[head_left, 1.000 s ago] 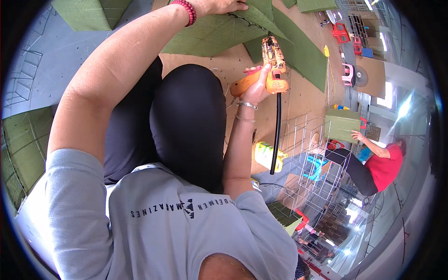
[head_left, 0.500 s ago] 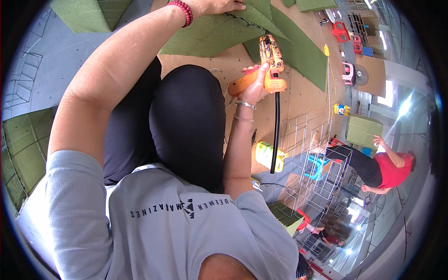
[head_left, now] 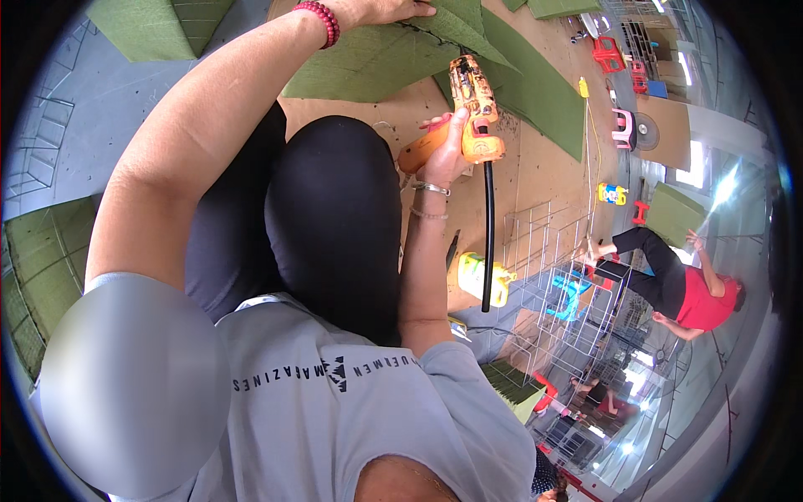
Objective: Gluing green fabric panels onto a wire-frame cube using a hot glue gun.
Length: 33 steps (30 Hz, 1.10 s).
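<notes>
My right hand (head_left: 445, 155) is wrapped round the handle of an orange glue gun (head_left: 474, 92), its front end stained dark. A long black glue stick (head_left: 488, 243) sticks out of the gun's back. The nozzle points away from me, at the edge of a green fabric-covered panel (head_left: 368, 67), where a dark, uneven line of glue runs along the seam. At the top edge of the view my left hand (head_left: 393, 10) grips the green fabric near that seam; some of its fingers are cut off or hidden. A red bead bracelet is on that wrist.
A flat green sheet (head_left: 535, 92) lies on the brown board (head_left: 535, 176). Another green box (head_left: 163, 29) stands at far left. To the right are a yellow jug (head_left: 485, 280), wire frames (head_left: 552, 251) and stools. A person in red (head_left: 707, 297) handles a green box (head_left: 673, 216).
My right hand and the glue gun have shifted slightly left and away from me. My left hand stays on the fabric. The person in red has changed stance beside the green box.
</notes>
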Motion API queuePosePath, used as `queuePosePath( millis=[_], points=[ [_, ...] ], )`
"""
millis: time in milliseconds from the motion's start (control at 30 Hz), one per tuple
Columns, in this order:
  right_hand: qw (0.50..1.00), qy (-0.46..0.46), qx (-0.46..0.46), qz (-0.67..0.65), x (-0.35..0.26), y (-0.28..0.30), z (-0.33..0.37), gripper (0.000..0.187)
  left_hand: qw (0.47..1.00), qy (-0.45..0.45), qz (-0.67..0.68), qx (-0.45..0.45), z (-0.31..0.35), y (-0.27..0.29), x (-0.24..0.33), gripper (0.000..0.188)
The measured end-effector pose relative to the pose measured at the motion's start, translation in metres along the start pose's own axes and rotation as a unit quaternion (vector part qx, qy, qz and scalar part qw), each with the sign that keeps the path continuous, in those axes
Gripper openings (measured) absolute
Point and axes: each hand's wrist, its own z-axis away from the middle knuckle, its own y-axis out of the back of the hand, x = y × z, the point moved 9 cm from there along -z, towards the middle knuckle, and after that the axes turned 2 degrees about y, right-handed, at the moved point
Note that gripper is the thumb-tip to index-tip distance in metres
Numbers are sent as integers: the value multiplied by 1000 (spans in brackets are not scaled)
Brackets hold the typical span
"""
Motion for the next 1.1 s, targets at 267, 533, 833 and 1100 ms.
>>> queuePosePath(
  millis=[267, 533, 833, 1100],
  points=[
    [1000, 14, 1, 2, -6, -9, 8, 17, 1000, 25, 4, -15, 0, 2, 1, 30],
    [1000, 4, -17, -6, -5, -14, 12, 18, 1000, 15, 1, -7, -3, 3, 3, 30],
    [1000, 0, -29, 2, -8, -20, 18, 13, 1000, 10, -8, -8, -1, 3, 5, 30],
    [999, -1, -36, -2, -9, -26, 23, 13, 1000, 12, 12, -13, 0, 4, 9, 28]
  ],
)
